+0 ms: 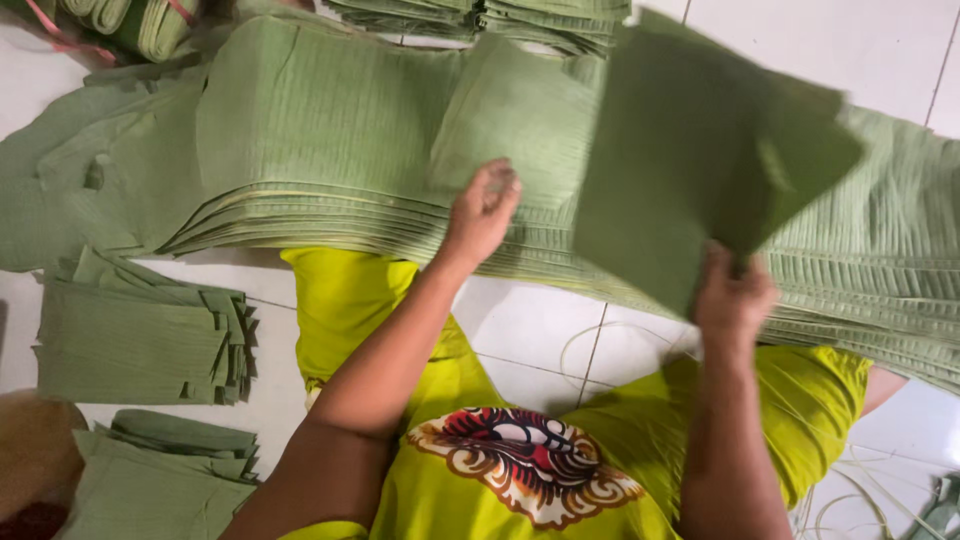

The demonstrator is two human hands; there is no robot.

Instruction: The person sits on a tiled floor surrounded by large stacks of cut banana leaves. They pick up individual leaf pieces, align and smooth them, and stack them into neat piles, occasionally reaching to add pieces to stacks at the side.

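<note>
My right hand (735,295) pinches the near corner of 1 green sheet (700,150), fingers closed tight on its edge, and holds it up over the fanned stack (330,150) that runs across the white floor (520,330) in front of my knees. The sheet is blurred, so I think it is a single piece, though a 2nd could be clinging behind it. My left hand (482,210) rests on the stack's near edge, fingers curled loosely with the tips on the top layer; it grips nothing that I can see.

To do this well, I judge the left hand should press flat so the layers beneath do not drag along. The right hand's grip belongs at the corner, not the middle, so the sheet hangs open and does not crease. A light rub of thumb against finger would tell me whether only 1 layer is held.

2 smaller piles (140,340) lie on the floor to my left, and more bundles (480,18) sit beyond the stack, well apart from both hands.
</note>
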